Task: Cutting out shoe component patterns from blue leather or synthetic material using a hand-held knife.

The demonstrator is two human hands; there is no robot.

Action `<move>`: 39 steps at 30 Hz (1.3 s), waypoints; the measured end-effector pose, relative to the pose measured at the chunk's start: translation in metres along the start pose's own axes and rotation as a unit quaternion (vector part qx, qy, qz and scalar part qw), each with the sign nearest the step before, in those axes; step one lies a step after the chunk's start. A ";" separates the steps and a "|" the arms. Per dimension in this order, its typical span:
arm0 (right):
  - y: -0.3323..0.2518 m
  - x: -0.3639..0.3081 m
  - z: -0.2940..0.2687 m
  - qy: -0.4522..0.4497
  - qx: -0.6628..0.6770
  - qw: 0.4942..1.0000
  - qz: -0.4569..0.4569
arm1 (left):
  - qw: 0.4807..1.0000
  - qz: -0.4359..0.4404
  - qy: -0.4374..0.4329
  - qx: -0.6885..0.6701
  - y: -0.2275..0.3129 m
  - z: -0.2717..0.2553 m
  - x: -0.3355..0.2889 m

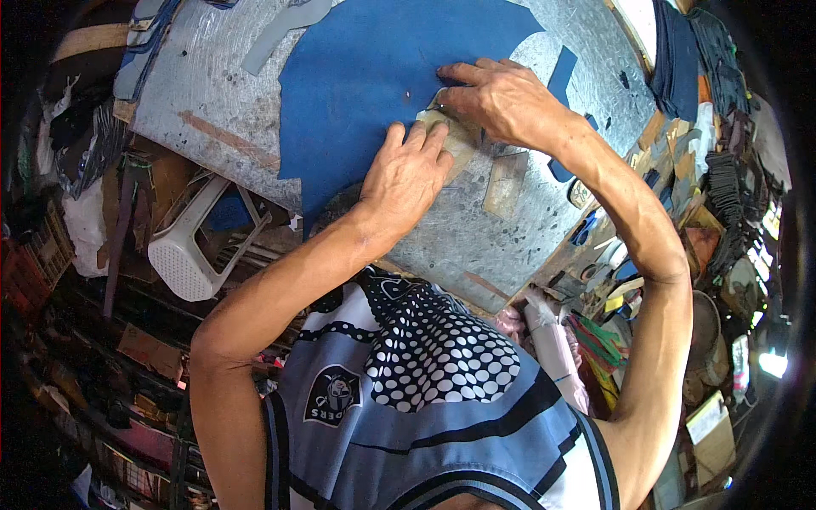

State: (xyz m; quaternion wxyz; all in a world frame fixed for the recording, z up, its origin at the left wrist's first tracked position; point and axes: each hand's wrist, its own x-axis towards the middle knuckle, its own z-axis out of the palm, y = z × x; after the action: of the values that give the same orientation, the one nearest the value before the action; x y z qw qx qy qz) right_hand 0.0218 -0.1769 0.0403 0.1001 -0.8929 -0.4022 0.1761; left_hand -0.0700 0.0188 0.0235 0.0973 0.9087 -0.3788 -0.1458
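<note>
A large blue sheet [357,76], like leather or synthetic material, lies flat on a worn metal worktop [459,234]. On its near right edge rests a tan flat piece [461,146] like a card pattern, partly covered by both hands. My left hand [406,170] presses on the piece's left side, fingers stretched out and slightly apart. Across from it, my right hand [507,102] bends over the far end of the tan piece with its fingers curled together. Something small and pale shows by its fingertips; what it is stays unclear.
A grey strip [285,32] lies at the worktop's far left, and a blue offcut [561,75] lies beyond my right wrist. A brownish rectangular piece [506,183] sits nearer me. A white plastic stool [191,246] stands at left; scraps and tools crowd the right edge.
</note>
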 end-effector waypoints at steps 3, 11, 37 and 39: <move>0.002 0.008 -0.008 -0.043 -0.038 0.998 -0.017 | 1.000 -0.001 0.010 0.004 -0.002 0.000 0.000; 0.022 0.022 -0.020 -0.072 -0.073 0.993 -0.053 | 1.000 -0.004 0.007 -0.002 -0.001 -0.002 0.001; 0.039 0.000 -0.006 -0.037 -0.064 0.997 -0.004 | 1.000 -0.003 -0.019 -0.007 0.003 -0.007 0.017; 0.042 -0.001 -0.003 -0.012 -0.004 1.000 0.007 | 1.000 -0.004 -0.015 -0.005 0.002 -0.006 0.017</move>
State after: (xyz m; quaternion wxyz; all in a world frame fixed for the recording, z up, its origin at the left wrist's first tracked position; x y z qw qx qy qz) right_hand 0.0509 -0.2057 0.0296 0.0899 -0.8939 -0.3977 0.1860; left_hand -0.0579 0.0050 0.0262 0.0953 0.9074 -0.3760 -0.1617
